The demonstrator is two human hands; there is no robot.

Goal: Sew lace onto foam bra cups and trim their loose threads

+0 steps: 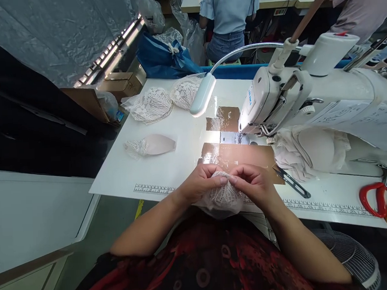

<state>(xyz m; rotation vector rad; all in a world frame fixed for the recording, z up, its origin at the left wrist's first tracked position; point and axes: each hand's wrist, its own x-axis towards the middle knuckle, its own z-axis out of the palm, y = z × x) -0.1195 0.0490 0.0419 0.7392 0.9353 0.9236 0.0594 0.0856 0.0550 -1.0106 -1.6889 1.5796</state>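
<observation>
Both my hands meet at the near edge of the white sewing table (168,163), pinching a white lace bra cup (222,197) between them. My left hand (200,183) grips its left top edge, fingers curled. My right hand (254,183) pinches the right top edge. The cup hangs partly over the table edge above my lap. The sewing machine's needle area (244,136) lies just beyond my hands, under a lit gooseneck lamp (202,95).
A padded cup with lace (151,145) lies to the left, lace cups (161,101) stacked further back. A pile of beige cups (312,150) sits under the machine arm. Thread snips (291,181) and red and orange scissors (380,199) lie right. Other people sit behind.
</observation>
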